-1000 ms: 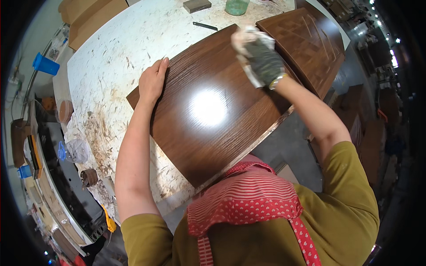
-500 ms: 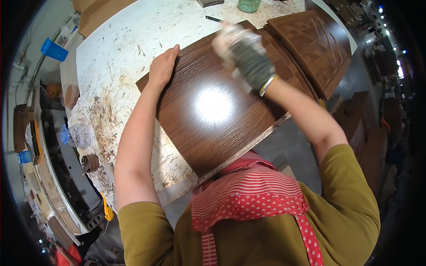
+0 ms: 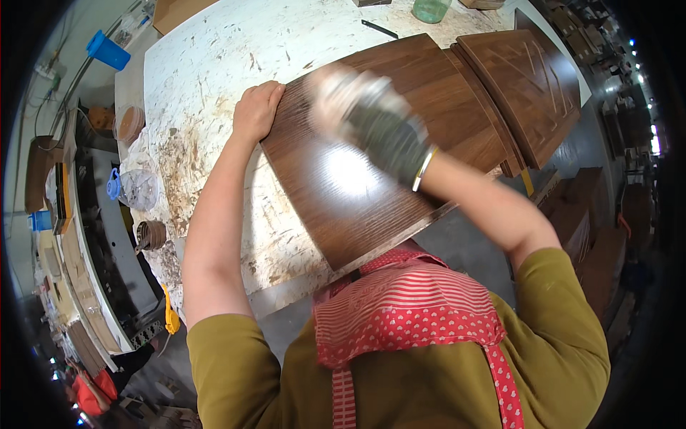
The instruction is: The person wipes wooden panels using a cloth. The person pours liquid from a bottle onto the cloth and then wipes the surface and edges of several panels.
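Board (image 3: 343, 204), big, brown and shiny, is lying flat on the messy white table (image 3: 207, 86), so let's be calling its middle the clock's middle. It is looking stiff and probably heavy, so two hands are seeming best. It is gleaming in the light, so it may be feeling slick, and its corners may be chipping if they are getting bumped. I'd be taking hold of the edges, at 9 and 3 o'clock, and not pressing on the shiny top.

The bare left hand (image 3: 257, 111) is resting at the edge near 10 o'clock. I'm not managing to tell if its grip is pinching the wood or just steadying it. The gloved right hand (image 3: 386, 136) is reaching over the top, toward 11 o'clock. It is looking blurry, but its grip is seeming closed around a pale cloth (image 3: 343, 93), which is looking soft and light. Another brown board (image 3: 522, 93) is sitting near, at 2 o'clock.
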Demonstrator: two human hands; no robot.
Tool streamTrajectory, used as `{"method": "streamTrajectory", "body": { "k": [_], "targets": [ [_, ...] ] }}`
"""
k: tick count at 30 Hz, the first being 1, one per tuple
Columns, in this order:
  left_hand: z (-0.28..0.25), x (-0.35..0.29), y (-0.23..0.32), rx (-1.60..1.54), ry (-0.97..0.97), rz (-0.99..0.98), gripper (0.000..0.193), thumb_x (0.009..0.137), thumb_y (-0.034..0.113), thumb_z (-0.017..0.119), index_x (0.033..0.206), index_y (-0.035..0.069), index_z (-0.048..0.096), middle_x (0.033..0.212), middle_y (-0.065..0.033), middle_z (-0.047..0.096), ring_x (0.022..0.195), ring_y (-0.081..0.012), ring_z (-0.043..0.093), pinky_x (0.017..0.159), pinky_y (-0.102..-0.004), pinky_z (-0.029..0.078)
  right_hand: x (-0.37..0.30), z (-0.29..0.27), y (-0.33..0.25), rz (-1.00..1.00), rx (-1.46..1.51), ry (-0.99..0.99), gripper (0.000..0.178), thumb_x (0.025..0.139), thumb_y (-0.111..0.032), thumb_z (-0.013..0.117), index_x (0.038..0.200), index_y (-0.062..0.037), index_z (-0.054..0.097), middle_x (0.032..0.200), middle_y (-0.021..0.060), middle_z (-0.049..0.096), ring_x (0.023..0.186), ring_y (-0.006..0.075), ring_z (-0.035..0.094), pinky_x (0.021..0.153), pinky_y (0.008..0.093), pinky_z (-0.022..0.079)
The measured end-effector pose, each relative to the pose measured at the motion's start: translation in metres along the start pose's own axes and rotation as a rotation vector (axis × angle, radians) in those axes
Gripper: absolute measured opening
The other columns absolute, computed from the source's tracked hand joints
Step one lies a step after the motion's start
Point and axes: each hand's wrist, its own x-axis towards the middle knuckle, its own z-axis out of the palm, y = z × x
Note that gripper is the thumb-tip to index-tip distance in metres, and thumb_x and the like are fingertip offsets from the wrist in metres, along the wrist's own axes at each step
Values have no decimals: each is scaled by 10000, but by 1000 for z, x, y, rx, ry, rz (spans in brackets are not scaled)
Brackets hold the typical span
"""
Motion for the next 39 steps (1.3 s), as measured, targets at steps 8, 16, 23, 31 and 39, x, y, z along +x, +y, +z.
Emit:
{"method": "streamTrajectory", "body": {
  "k": [8,16,23,31,39],
  "targets": [
    [6,2,-10,272,199,119,425,971,420,372,1183,124,591,1200,-80,599,1103,-309,524,932,-403,421,-35,-133,-52,126,219,-551,515,804,-234,696,1258,-56,531,1205,129,598,1085,238,582,934,331,462],
    [-19,-63,140,-1222,-310,-86,405,959,321,503,1257,47,520,1211,-93,567,1102,-147,513,894,-302,450,-68,-163,-69,827,1014,-42,437,905,-164,586,1290,9,475,1245,118,570,1098,164,570,949,306,460],
    [-8,-52,176,-942,-258,182,350,845,142,642,1165,13,582,1036,-86,651,926,-144,604,826,-285,478,-65,-180,-66,973,808,-56,408,947,-297,538,1207,17,552,1073,135,648,992,154,599,849,306,477],
    [-87,-1,239,-348,56,621,350,797,266,704,1029,15,631,968,-131,630,892,-253,607,789,-353,473,-50,-269,-36,716,715,-71,621,799,-244,705,1324,-12,468,1241,97,554,1122,173,517,975,313,415],
    [-121,9,266,-564,-69,781,273,801,60,664,1056,26,573,951,-79,608,909,-174,582,812,-320,465,-34,-231,-40,604,804,13,792,767,-152,723,1436,-59,310,1375,97,418,1228,179,429,1020,319,382]
  ]
}}
